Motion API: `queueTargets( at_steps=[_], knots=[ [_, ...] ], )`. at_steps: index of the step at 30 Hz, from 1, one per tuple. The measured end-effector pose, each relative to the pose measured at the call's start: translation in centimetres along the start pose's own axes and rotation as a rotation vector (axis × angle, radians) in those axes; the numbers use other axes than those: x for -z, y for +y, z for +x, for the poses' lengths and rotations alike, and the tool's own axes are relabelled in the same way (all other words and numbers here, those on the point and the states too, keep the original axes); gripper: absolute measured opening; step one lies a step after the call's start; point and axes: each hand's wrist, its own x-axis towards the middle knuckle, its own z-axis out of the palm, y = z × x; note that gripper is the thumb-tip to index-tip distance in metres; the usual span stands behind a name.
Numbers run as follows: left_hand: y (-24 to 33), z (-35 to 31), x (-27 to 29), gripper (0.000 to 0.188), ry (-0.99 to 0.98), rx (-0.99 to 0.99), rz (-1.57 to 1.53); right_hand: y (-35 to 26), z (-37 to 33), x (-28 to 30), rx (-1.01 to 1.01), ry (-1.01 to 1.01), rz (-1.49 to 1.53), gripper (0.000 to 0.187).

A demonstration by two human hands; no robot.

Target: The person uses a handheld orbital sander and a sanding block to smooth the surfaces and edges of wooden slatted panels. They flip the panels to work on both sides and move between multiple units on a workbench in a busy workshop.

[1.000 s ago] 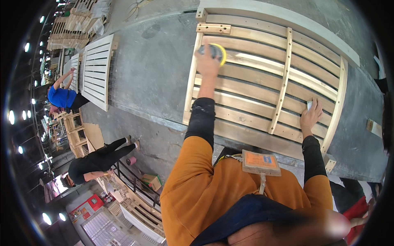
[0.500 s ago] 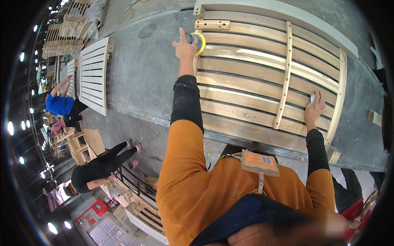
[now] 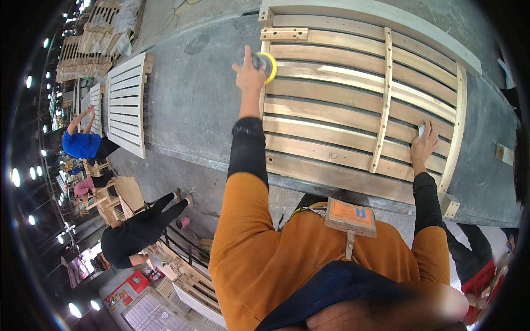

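A slatted wooden panel [image 3: 326,88] lies flat in front of me, with a crosspiece [image 3: 385,94] over its slats. At its left end, my left hand [image 3: 251,77] is closed round a grey palm sander [image 3: 269,67] with a yellow round pad. The pad is turned on edge against the panel's end, and my index finger stretches forward. Over on the panel's right part, my right hand [image 3: 424,142] rests on the slats. Its fingers hold a small pale flat piece [image 3: 421,131], mostly hidden by the hand.
The panel lies on a grey worktable [image 3: 187,94]. A pale slatted panel [image 3: 126,105] stands farther left, near a person in blue [image 3: 83,143]. Another person in black [image 3: 132,237] bends over wooden parts at lower left. Stacked slatted wood [image 3: 91,55] is at far left.
My left hand and the sander have slid a little toward me along the panel's left end. My right hand has stayed nearly in place.
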Motion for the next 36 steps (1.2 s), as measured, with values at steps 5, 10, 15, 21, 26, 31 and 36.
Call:
queueTargets(
  at_steps=[5, 10, 15, 21, 26, 31, 36],
  knots=[
    [0.8, 4.7, -0.5, 0.085, 0.011, 0.084, 0.05, -0.1, 0.2, 0.1, 0.006, 0.005, 0.008, 0.059],
    [0.4, 4.4, 0.2, 0.084, 0.01, 0.083, 0.068, 0.0, 0.0, 0.1, 0.017, 0.016, 0.004, 0.057],
    [3.2, 0.3, -1.8, 0.079, -0.028, -0.081, 0.046, 0.0, 0.0, 0.0, 0.009, 0.011, 0.01, 0.056],
    [7.6, -10.4, -3.5, 0.076, -0.056, -0.353, -0.074, -0.3, 0.3, 0.2, -0.037, -0.035, 0.029, 0.055],
    [5.2, -16.2, -2.4, 0.079, -0.144, -0.293, -0.147, -0.1, 0.1, -0.3, -0.014, 0.003, 0.039, 0.053],
    [-2.1, -14.1, -0.1, 0.084, -0.061, 0.044, -0.062, 0.4, -0.1, -0.6, -0.003, 0.003, 0.028, 0.051],
    [-3.7, -8.5, 1.0, 0.085, -0.028, 0.096, -0.012, 0.3, 0.0, -0.4, -0.012, -0.005, 0.008, 0.049]
  ],
)
